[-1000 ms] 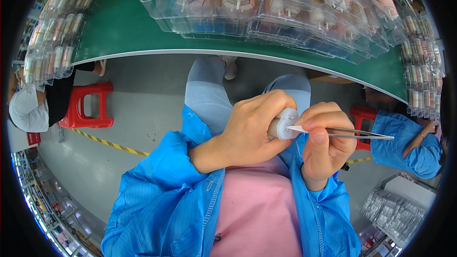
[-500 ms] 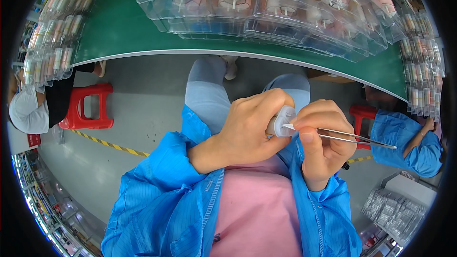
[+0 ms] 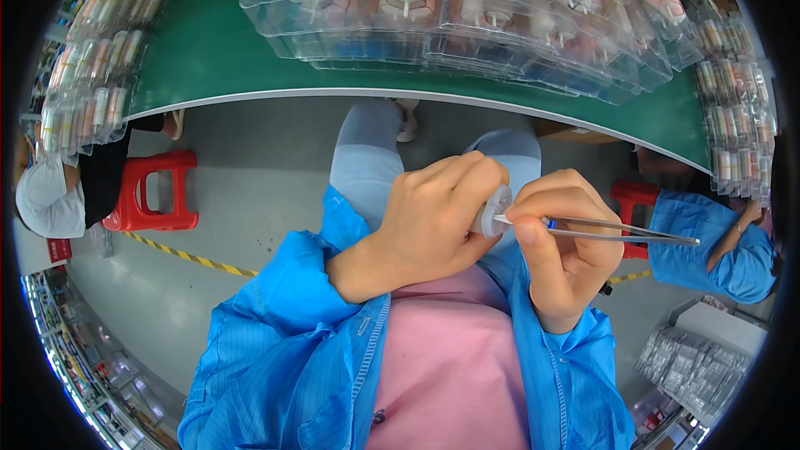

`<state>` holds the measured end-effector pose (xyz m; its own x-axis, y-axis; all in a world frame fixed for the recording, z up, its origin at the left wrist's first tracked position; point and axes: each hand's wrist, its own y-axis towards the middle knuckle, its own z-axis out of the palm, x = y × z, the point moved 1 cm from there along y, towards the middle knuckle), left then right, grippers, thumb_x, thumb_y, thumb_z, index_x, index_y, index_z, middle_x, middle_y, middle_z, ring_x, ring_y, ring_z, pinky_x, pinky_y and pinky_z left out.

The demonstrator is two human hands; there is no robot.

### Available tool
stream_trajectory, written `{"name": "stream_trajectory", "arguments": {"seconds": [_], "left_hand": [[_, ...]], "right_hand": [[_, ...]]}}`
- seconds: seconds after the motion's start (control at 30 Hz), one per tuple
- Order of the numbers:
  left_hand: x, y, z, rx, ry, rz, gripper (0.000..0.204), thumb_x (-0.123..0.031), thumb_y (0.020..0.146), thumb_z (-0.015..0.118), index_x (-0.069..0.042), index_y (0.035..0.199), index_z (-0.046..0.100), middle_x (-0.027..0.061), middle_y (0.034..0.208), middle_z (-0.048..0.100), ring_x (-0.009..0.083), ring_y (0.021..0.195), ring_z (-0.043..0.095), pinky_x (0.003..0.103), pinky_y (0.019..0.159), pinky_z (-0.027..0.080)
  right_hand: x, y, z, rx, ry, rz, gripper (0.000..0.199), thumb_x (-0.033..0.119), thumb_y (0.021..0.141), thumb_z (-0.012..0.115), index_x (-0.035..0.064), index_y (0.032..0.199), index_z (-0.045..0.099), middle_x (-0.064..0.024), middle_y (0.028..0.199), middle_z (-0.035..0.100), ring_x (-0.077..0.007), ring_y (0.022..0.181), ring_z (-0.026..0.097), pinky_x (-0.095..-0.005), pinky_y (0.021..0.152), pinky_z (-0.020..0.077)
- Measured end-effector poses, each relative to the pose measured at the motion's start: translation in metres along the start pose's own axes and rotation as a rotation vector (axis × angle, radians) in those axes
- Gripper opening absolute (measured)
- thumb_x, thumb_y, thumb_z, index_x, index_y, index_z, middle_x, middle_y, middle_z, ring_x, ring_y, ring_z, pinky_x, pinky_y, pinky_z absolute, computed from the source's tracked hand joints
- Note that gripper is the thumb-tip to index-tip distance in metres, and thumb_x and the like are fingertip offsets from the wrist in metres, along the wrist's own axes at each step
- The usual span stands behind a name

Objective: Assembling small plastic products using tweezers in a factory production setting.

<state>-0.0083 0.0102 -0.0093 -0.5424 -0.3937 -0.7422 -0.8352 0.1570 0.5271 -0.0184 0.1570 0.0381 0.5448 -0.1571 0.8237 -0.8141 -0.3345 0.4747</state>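
Above my lap, my left hand (image 3: 437,217) is closed round a small translucent whitish round part (image 3: 493,212), its flanged end turned toward my right hand. A thin white stem sticks out of its middle. My right hand (image 3: 567,242) grips a pair of metal tweezers (image 3: 646,234), whose slim arms point out to the right past my fingers. The thumb and forefinger of that hand are pinched close to the white stem's tip; whether they touch it I cannot tell. A small blue spot shows at the tweezers beside the fingers. My left palm hides most of the round part.
Stacked clear plastic trays (image 3: 467,42) holding pinkish parts with white stems stand on the green table (image 3: 200,58). More packed trays line both sides. Red stools (image 3: 158,192) and co-workers (image 3: 704,237) are at left and right. A box of clear packages (image 3: 687,362) sits lower right.
The round part has turned in my left hand, so its end face shows more edge-on. The tweezers have shifted slightly right and up, and a blue spot now shows on them.
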Motion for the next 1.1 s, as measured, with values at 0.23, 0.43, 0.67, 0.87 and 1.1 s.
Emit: {"name": "stream_trajectory", "arguments": {"seconds": [0.23, 0.43, 0.67, 0.87, 1.1], "left_hand": [[-0.005, 0.004, -0.001, -0.037, -0.132, -0.024, 0.034, 0.005, 0.056, 0.070, -0.002, 0.087, 0.055, 0.0107, 0.075, 0.056, 0.0260, 0.059, 0.056, 0.032, 0.050, 0.043], [-0.007, 0.004, -0.001, -0.029, -0.175, -0.030, 0.032, 0.005, 0.057, 0.068, -0.001, 0.086, 0.055, 0.0106, 0.075, 0.056, 0.0242, 0.058, 0.055, 0.031, 0.050, 0.042], [-0.008, 0.002, -0.005, -0.030, -0.174, -0.043, 0.030, 0.005, 0.058, 0.068, -0.001, 0.085, 0.055, 0.0102, 0.074, 0.056, 0.0232, 0.058, 0.055, 0.030, 0.050, 0.042], [-0.008, -0.003, -0.006, 0.013, -0.237, -0.080, 0.033, -0.004, 0.060, 0.070, -0.004, 0.089, 0.053, 0.0103, 0.076, 0.056, 0.0297, 0.063, 0.058, 0.036, 0.053, 0.045], [-0.006, -0.004, -0.005, 0.020, -0.301, -0.094, 0.035, -0.004, 0.060, 0.070, -0.003, 0.090, 0.053, 0.0114, 0.075, 0.056, 0.0298, 0.062, 0.058, 0.036, 0.053, 0.045]], "right_hand": [[-0.006, -0.011, -0.001, -0.235, 0.295, 0.029, 0.021, 0.018, 0.084, 0.064, -0.0026, 0.088, 0.062, -0.0146, 0.083, 0.061, -0.0172, 0.072, 0.056, -0.0263, 0.062, 0.0457], [-0.008, -0.014, 0.001, -0.243, 0.295, 0.036, 0.020, 0.018, 0.084, 0.065, -0.0016, 0.089, 0.062, -0.0144, 0.084, 0.061, -0.0176, 0.075, 0.057, -0.0272, 0.063, 0.0462], [-0.011, -0.012, 0.004, -0.205, 0.313, 0.027, 0.017, 0.014, 0.083, 0.065, -0.0013, 0.090, 0.063, -0.0143, 0.086, 0.061, -0.0180, 0.077, 0.057, -0.0276, 0.065, 0.0454], [-0.010, -0.010, 0.008, -0.194, 0.329, 0.037, 0.015, 0.012, 0.083, 0.065, -0.0016, 0.089, 0.064, -0.0143, 0.086, 0.063, -0.0180, 0.077, 0.057, -0.0275, 0.066, 0.0453], [-0.011, -0.008, 0.009, -0.177, 0.324, 0.018, 0.015, 0.012, 0.082, 0.066, -0.0019, 0.088, 0.064, -0.0141, 0.084, 0.064, -0.0183, 0.077, 0.058, -0.0275, 0.067, 0.0456]]}}
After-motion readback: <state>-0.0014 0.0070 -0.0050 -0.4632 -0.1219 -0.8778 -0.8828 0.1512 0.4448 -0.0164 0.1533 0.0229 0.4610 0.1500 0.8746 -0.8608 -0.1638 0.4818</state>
